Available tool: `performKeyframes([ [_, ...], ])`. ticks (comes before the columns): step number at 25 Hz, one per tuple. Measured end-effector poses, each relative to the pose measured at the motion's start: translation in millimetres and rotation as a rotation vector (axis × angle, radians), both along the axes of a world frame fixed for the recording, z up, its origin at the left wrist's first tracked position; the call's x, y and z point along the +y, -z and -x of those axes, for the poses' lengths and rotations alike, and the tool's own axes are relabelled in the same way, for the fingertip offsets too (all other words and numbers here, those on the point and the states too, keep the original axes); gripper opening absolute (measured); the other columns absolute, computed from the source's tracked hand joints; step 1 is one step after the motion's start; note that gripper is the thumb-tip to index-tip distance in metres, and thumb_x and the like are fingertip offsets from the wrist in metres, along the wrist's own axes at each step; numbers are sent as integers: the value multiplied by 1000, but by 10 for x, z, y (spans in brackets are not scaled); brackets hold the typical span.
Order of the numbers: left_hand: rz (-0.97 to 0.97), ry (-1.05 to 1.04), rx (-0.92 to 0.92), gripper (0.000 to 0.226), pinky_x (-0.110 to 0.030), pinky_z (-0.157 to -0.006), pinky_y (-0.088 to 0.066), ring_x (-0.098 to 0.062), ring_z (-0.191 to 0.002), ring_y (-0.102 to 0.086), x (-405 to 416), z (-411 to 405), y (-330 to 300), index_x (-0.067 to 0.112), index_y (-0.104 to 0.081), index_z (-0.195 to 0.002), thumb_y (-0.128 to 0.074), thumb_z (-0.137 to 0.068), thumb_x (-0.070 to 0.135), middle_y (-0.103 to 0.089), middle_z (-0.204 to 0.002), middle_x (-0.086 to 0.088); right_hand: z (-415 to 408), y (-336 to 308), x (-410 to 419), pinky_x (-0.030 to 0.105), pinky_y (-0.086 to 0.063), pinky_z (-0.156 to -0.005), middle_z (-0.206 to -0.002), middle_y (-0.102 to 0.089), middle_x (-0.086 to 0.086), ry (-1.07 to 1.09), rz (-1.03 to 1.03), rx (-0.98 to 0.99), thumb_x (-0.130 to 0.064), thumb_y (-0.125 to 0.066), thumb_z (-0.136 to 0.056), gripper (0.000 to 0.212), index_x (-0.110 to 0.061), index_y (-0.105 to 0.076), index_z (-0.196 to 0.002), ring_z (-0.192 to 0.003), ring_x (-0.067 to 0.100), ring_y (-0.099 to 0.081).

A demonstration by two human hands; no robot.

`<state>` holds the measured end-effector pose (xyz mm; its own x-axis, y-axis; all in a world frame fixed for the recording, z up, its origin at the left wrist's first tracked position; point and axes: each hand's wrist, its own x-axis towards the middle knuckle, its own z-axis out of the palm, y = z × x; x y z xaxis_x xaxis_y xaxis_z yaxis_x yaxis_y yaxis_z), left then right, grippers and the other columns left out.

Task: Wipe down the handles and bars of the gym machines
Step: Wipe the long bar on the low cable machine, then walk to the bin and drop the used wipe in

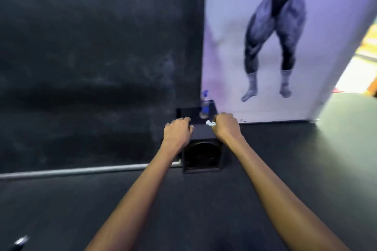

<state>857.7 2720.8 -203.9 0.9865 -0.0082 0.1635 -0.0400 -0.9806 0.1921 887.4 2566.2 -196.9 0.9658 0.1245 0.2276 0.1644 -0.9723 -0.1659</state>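
Right hand (225, 127) pinches a crumpled white wipe (210, 123) over the black speaker box (202, 144): soft, light, best bunched. Left hand (177, 132), fingers curled, rests on the box's left top edge. Spray bottle (204, 106) stands behind.

Your one view: head camera, wide-angle, worn on you, looking forward and down along both bare forearms. Left hand (177, 131) and right hand (226, 127) sit mid-frame at arm's reach, over near edge of speaker box (202, 149) on floor. Lens faces room corner: dark wall (91, 57) fills left and centre, poster (275, 43) right, floor (204, 210) across bottom. Straight lines bow toward frame edges. Picture slightly blurred. No second view to share scene with.
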Motion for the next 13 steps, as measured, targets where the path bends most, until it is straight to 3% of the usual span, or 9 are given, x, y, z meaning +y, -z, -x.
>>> performKeyframes([
  [5, 71, 298, -30, 32, -38, -91, -44, -30, -114, -58, -2055, -650, -126, 18, -56, -125, -44, -98, 31, -62, -125, -9, -208, -208, -1949, 34, -42, -89, -119, -58, 11, 280, -8, -25, -19, -49, -93, 29, -11, -59, -119, -113, 31, -51],
  [8, 69, 537, -25, 33, -37, -91, -43, -29, -115, -57, -3369, -767, -205, 17, -54, -126, -43, -99, 32, -61, -125, -8, -27, -182, -3175, 33, -41, -89, -118, -59, 13, 509, -88, -43, -29, -50, -95, 28, -9, -62, -112, -114, 32, -50],
  [13, 33, 911, 10, 38, -34, -92, -42, -27, -118, -55, -5296, -687, -224, 20, -50, -134, -40, -100, 35, -58, -130, -9, 508, -11, -4877, 31, -40, -77, -105, -62, 13, 851, -154, -91, -39, -48, -96, 36, -8, -66, -102, -104, 32, -53],
])
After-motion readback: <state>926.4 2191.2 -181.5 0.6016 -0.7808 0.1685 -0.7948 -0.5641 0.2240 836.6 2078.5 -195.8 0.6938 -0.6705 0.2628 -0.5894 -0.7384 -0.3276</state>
